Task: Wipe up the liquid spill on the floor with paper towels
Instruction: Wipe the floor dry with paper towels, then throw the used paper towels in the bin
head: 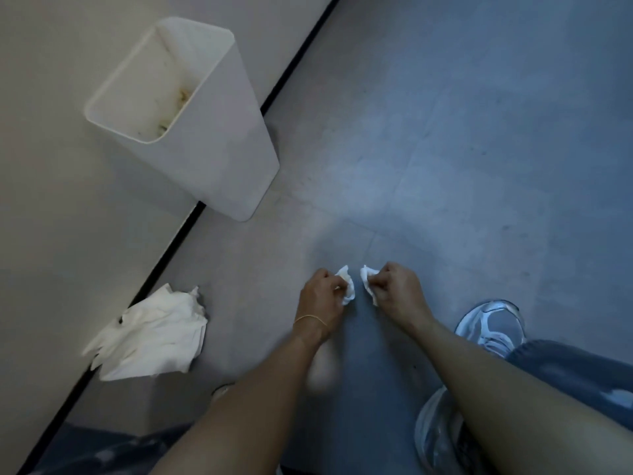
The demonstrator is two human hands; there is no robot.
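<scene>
While the left hand (319, 299) pinches one paper towel scrap (346, 286), right hand (399, 290) pinches a second scrap (368, 281), just apart; soft, light, prob. tears if wet, so grip bunched.

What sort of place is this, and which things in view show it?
Probably an indoor room's edge: grey tiled floor, beige wall with black baseboard, white waste bin standing beside it.

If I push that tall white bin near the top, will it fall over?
Probably. The white bin is tall and narrows toward its base, so it likely tips easily. It looks nearly empty, so it is probably light and might slide instead.
</scene>
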